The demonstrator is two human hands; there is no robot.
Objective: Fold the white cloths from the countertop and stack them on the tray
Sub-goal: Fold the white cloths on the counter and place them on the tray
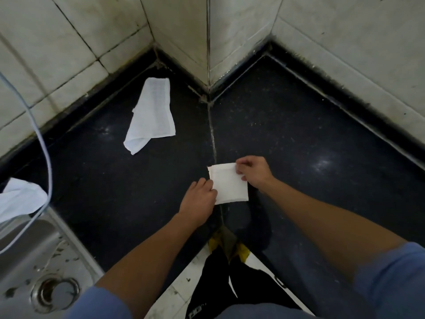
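Note:
A small folded white cloth (pixel 228 184) lies on the dark countertop (pixel 299 146), over the seam in the corner. My left hand (pixel 200 198) pinches its left edge and my right hand (pixel 253 171) pinches its upper right corner. A second white cloth (pixel 151 113), loosely crumpled, lies further back to the left near the wall. A third white cloth (pixel 19 198) rests at the far left beside the sink. No tray is in view.
A steel sink (pixel 34 261) with a round drain (pixel 56 292) fills the lower left. A pale cable (pixel 43 146) hangs down over it. Tiled walls (pixel 230 31) close the corner behind the counter. My legs and the floor show below the counter's edge.

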